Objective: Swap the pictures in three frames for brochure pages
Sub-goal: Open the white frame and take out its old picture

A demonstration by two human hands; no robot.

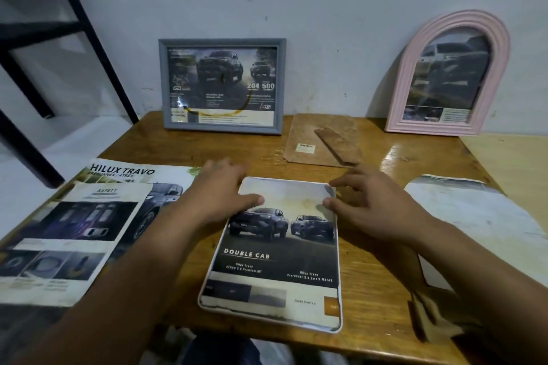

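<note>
A white rounded frame [204, 290] lies flat on the table in front of me with a "Double Cab" brochure page [278, 249] laid in it. My left hand [219, 195] rests at its upper left corner, thumb on the page. At the upper right edge my right hand [364, 204] touches the page with its thumb, fingers spread and relaxed. A grey frame [222, 127] with a truck page leans on the wall at the back. To the right stands a pink arched frame [453, 124], also holding a truck page.
A brown backing board [305, 133] with its stand lies behind the white frame. Loose brochure pages [80, 231] are spread at the left, and a white sheet [480, 216] at the right. Brown scraps [427, 317] lie near the table's front right. Black metal bars [74, 24] rise at the left.
</note>
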